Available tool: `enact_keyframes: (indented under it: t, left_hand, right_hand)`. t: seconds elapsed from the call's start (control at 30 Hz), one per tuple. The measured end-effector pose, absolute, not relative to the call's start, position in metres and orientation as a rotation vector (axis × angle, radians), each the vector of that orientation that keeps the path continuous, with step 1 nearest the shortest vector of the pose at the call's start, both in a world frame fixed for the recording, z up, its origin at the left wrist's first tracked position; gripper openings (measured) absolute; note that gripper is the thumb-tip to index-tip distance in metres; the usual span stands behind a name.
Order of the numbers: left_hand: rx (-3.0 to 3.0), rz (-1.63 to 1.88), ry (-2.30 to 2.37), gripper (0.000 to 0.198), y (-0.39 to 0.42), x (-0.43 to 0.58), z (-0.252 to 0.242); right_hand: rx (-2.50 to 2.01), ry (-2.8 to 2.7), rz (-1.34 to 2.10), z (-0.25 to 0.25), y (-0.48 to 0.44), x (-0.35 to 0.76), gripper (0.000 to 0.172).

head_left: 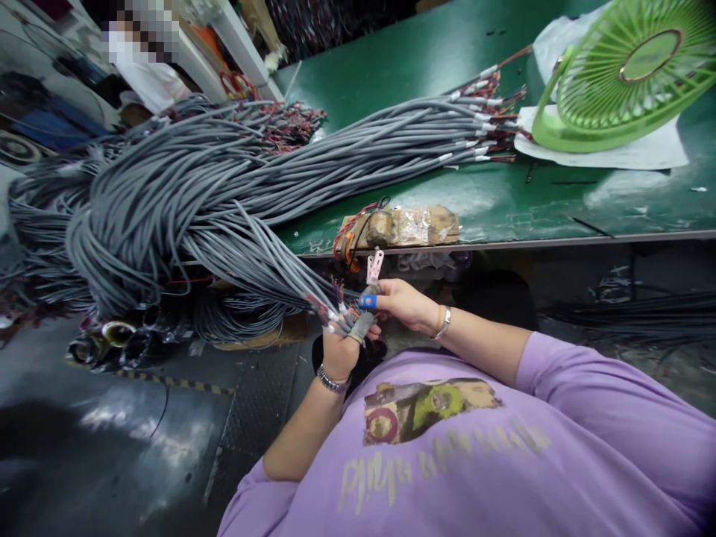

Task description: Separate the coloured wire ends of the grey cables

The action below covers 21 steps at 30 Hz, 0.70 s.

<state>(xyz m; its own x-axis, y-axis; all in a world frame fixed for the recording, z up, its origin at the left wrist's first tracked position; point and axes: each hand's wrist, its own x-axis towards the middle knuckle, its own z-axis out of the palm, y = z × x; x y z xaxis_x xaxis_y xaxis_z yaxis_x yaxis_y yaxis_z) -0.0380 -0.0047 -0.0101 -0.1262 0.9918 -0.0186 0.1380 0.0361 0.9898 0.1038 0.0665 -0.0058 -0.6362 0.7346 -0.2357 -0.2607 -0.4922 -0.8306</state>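
A worker in a lavender shirt (447,485) handles a bundle of gray cables (274,257) just off the front edge of a green surface (503,216), the left hand (340,356) closed around the cables near their stripped ends, a gray sleeve (361,327) covering one of its fingers. The right hand (412,304), a blue wrap (368,301) on its thumb, meets it there, its fingers drawn in close beside the thin colored wires (338,291); whether they grip a wire is too small to tell. A pale pink two-pronged piece (374,265) juts up at those fingertips, below a wooden block (443,224) that lies at the surface's edge with red and black leads (351,227) at its left end. The bundle runs up to a large heap of gray cables (134,194) at left, from which another thick run (358,153) stretches across the surface, white labels (481,153) near its bared ends. Beyond them, a green fan (632,82) stands on white sheeting (660,149). Metal bands (333,382) circle both wrists. At upper left, a person in white (148,78) is near red-handled scissors (238,83), while coiled cables (240,317) sit below the surface.
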Motion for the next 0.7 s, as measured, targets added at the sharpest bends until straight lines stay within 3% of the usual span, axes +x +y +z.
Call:
enact_keyframes:
  t: [0.17,0.33,0.5,0.7]
  left_hand:
    - [1.068,1.377,1.379,0.027,-0.006,-0.035,-0.016]
    - [1.005,1.438,1.363,0.027,-0.003,-0.033,-0.013]
    - [1.007,1.439,1.313,0.024,-0.001,-0.033,-0.013]
    - [1.056,1.389,1.329,0.030,-0.003,-0.035,-0.015]
  right_hand:
    - [-0.988,-0.774,2.055,-0.016,0.074,0.107,0.038]
    - [-0.834,-0.593,2.220,-0.019,0.074,0.119,0.031]
    - [-0.674,-0.705,2.390,-0.017,0.075,0.120,0.027]
    - [-0.736,-0.911,2.260,-0.016,0.077,0.110,0.037]
